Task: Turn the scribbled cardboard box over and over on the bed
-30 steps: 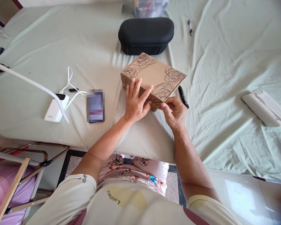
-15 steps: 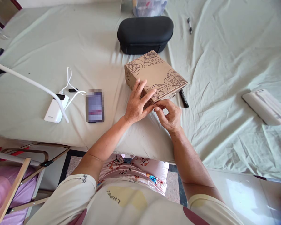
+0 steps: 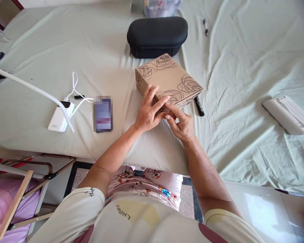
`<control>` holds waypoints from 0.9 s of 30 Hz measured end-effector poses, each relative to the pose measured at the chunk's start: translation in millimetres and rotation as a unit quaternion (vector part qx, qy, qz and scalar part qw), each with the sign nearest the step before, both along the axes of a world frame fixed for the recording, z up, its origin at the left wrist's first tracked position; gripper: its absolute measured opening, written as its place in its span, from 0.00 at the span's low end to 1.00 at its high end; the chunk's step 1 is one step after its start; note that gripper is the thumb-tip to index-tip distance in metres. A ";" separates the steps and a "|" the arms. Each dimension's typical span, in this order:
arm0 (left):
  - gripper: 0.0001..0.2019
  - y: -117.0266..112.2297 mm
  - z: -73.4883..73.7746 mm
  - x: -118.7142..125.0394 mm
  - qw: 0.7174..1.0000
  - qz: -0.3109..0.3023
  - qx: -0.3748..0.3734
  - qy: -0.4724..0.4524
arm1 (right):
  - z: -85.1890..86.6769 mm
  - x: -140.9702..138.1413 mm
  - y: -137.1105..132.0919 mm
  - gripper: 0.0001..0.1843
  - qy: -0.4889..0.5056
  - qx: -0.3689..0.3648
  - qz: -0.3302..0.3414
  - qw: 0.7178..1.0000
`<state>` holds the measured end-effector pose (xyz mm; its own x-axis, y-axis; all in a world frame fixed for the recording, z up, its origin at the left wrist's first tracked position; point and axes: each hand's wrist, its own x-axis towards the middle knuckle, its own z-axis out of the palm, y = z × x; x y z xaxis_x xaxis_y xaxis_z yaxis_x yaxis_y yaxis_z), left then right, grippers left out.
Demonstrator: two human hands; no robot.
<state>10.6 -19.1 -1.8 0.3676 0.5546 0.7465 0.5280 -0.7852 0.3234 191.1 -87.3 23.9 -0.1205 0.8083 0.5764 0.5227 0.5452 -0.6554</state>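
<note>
A brown cardboard box (image 3: 171, 79) with dark scribbled circles at its top corners sits on the cloth, turned at an angle. My left hand (image 3: 148, 114) grips its near left side, fingers over the edge and thumb bent round the near corner. At that same corner, the index finger of my right hand (image 3: 181, 125) presses on the box's edge, with the thumb curled below. Whatever lies between those right fingertips is hidden. A black marker (image 3: 199, 106) lies against the box's right side, partly under its edge.
Behind the box stands a black hard case (image 3: 157, 37), with a clear plastic tub (image 3: 162, 8) beyond. To the left are a phone (image 3: 103, 114) and a white power bank (image 3: 60, 118) with cable. A pen (image 3: 205, 27) and a white packet (image 3: 287, 114) lie rightward.
My right index finger has moved up and left onto the box's edge near the corner, and the right hand has shifted slightly left. My left hand stays put.
</note>
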 end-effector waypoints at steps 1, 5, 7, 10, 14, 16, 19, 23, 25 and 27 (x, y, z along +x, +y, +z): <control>0.25 0.4 -0.2 -0.1 1.000 -0.003 0.005 -0.005 | -0.9 1.2 0.2 0.25 0.003 -0.005 -0.010 1.000; 0.21 4.7 -3.4 -1.5 0.999 -0.019 0.010 -0.033 | -5.6 10.3 4.5 0.30 0.003 -0.032 -0.082 0.996; 0.21 8.4 -6.3 -3.2 0.999 -0.027 0.004 -0.043 | -7.2 15.5 7.5 0.34 -0.007 -0.042 -0.125 0.991; 0.22 13.6 -10.1 -6.6 0.998 -0.043 -0.015 -0.054 | -7.5 21.0 10.4 0.38 -0.016 -0.046 -0.164 0.985; 0.22 16.9 -11.4 -10.7 0.996 -0.058 -0.031 -0.065 | -7.0 23.6 10.8 0.40 -0.016 -0.072 -0.193 0.978; 0.22 17.7 -11.3 -12.3 0.995 -0.059 -0.033 -0.074 | -7.5 24.1 10.9 0.40 -0.012 -0.083 -0.205 0.975; 0.22 19.3 -11.3 -14.8 0.994 -0.061 -0.039 -0.080 | -8.1 25.3 11.7 0.43 0.001 -0.099 -0.220 0.970; 0.23 22.1 -11.8 -18.3 0.994 -0.053 -0.044 -0.082 | -7.0 27.6 13.3 0.41 0.008 -0.128 -0.219 0.967; 0.23 22.7 -11.8 -19.6 0.994 -0.041 -0.046 -0.086 | -6.4 27.8 14.1 0.36 -0.004 -0.147 -0.212 0.966; 0.23 22.6 -11.7 -20.7 0.994 -0.020 -0.047 -0.093 | -6.0 26.9 14.7 0.31 -0.014 -0.155 -0.215 0.964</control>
